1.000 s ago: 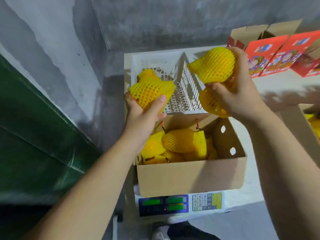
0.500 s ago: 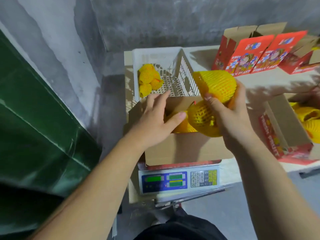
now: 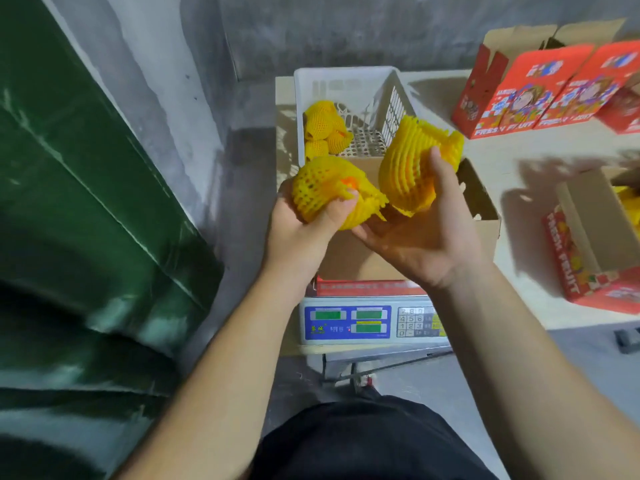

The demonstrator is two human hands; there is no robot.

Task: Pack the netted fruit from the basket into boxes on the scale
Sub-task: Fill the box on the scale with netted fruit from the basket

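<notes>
My left hand (image 3: pixel 301 230) grips a fruit in yellow foam net (image 3: pixel 325 188), held above the left side of the open cardboard box (image 3: pixel 485 209). My right hand (image 3: pixel 422 237) holds a second netted fruit (image 3: pixel 408 168) over the same box, thumb across its net. The box stands on a blue-faced electronic scale (image 3: pixel 349 322). Behind it a white plastic basket (image 3: pixel 346 81) holds a few more netted fruits (image 3: pixel 323 131) in its left corner. The inside of the box is hidden by my hands.
Red "Fresh Fruit" cartons (image 3: pixel 540 88) stand at the back right of the pale table (image 3: pixel 512 147). Another open carton (image 3: pixel 588 237) with yellow netted fruit lies at the right edge. A green sheet (image 3: pixel 86 202) and grey wall bound the left.
My left hand, which had set its fruit down and rested on the box, now holds a netted fruit again. Both hands have risen together above the box, and the view has tilted down.
</notes>
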